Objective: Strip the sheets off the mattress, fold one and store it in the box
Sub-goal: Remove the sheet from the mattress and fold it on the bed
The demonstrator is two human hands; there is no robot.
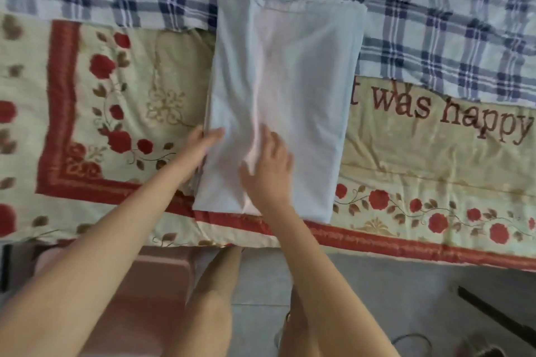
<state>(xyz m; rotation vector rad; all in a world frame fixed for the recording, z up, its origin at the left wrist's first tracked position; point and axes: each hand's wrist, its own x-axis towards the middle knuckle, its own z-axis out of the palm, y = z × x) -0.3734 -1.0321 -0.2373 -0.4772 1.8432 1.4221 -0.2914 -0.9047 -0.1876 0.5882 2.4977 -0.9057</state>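
Note:
A pale blue sheet (pixel 301 90), folded into a long thick rectangle, lies on the bed across a floral cover (pixel 124 113) and a blue plaid sheet (pixel 435 9). My left hand (pixel 203 143) grips the folded sheet's left edge near its lower end, thumb on top and fingers tucked under the layers. My right hand (pixel 268 166) rests flat on top of the sheet near its lower middle, fingers spread, holding nothing. A pink box (pixel 150 290) stands on the floor below the bed's edge, partly hidden by my left arm and legs.
The floral cover has red borders and the printed words "was happy" to the right. Grey tiled floor (pixel 377 293) shows under the bed's near edge. A dark bar (pixel 499 316) and a cable lie on the floor at the lower right.

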